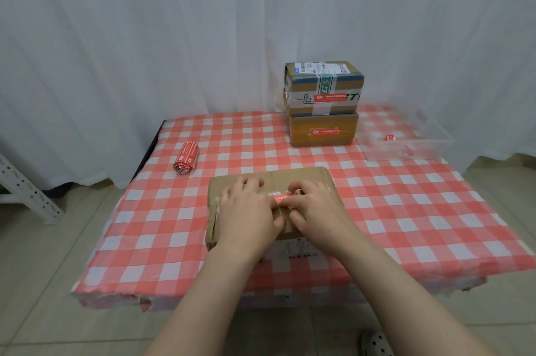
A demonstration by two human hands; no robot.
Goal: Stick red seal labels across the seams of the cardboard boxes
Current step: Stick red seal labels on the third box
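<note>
A roll (185, 158) of red labels lies on the checked cloth (162, 210), well left of the hands. The left hand (246, 207) lies flat on the brown cardboard box (307, 177), fingers straight and slightly spread, pressing down. Between the hands a red label (282, 198) crosses the taped seam, with both ends hidden. The right hand (316, 205) bends its fingers over the label's right end; whether it pinches or only presses, I cannot tell. Farther back on the right, a stack (298, 138) of two taped boxes shows a red label on each. Beside it, a clear plastic tray (435, 147) looks blurred.
</note>
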